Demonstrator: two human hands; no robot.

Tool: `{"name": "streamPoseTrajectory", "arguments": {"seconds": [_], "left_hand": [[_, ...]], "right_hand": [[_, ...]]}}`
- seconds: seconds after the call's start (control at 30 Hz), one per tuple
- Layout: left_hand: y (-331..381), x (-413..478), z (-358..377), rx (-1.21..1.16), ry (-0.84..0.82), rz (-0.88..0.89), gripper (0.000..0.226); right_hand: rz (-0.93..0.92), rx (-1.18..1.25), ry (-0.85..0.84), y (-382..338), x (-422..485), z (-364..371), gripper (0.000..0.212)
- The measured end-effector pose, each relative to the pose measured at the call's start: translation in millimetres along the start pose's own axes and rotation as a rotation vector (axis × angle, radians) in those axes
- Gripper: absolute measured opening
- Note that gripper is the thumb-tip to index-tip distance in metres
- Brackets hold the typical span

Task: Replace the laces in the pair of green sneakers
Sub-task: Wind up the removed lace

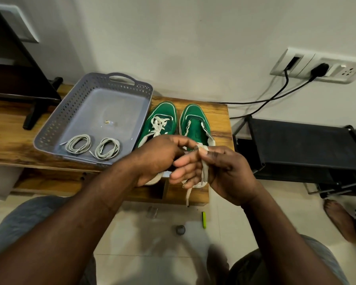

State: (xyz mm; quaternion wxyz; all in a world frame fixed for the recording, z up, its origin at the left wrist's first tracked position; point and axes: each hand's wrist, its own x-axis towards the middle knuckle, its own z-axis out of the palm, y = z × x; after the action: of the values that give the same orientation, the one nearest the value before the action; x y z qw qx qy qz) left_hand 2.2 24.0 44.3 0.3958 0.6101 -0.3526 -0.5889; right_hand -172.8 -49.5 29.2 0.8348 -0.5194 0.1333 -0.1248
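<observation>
Right hand [228, 171]: we grip the old lace [204, 171] wound round it, tail hanging over the desk's [219, 120] front edge.
Left hand [158, 155]: pinching its top end.

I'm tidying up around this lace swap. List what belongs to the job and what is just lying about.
Job: left green sneaker, right green sneaker, loose lace held in the right hand, coiled laces, grey basket holding them.
Lying about: wall socket, black rack, yellow-green stick and grey round thing on the floor.
</observation>
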Motion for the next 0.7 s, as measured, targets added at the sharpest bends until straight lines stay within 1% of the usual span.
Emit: {"name": "streamPoseTrajectory", "arguments": {"seconds": [0.07,0.13,0.2,0.3,0.37,0.43,0.53,0.63,0.7], "left_hand": [[0,-1,-1,0.064,-0.05,0.086,0.042],[-2,-1,1,0.203,-0.057,0.174,0.045],[-4,1,3,0.278,-0.028,0.226,0.044],[-6,5,6,0.298,0.003,0.318,0.034],[-8,6,8,0.29,0.032,0.361,0.037],[-11,6,9,0.346,0.083,0.407,0.042],[-15,7,12,0.46,0.136,0.464,0.041],[-18,7,15,0.492,0.161,0.509,0.042],[-17,7,17,0.508,0.203,0.508,0.037]], "right_hand": [[-0.038,0.053,0.033,-3,-1,-1,0.052],[-0.07,0.115,0.061,-6,-3,0,0.052],[-0.1,0.166,0.093,-9,-3,3,0.052],[-0.14,0.227,0.126,-11,-4,2,0.053],[-0.153,0.262,0.118,-12,-4,0,0.055],[-0.155,0.279,0.107,-12,-5,-1,0.055],[-0.153,0.279,0.103,-12,-4,-1,0.056],[-0.161,0.294,0.088,-12,-4,-1,0.056],[-0.168,0.295,0.099,-11,-3,-1,0.056]]}}
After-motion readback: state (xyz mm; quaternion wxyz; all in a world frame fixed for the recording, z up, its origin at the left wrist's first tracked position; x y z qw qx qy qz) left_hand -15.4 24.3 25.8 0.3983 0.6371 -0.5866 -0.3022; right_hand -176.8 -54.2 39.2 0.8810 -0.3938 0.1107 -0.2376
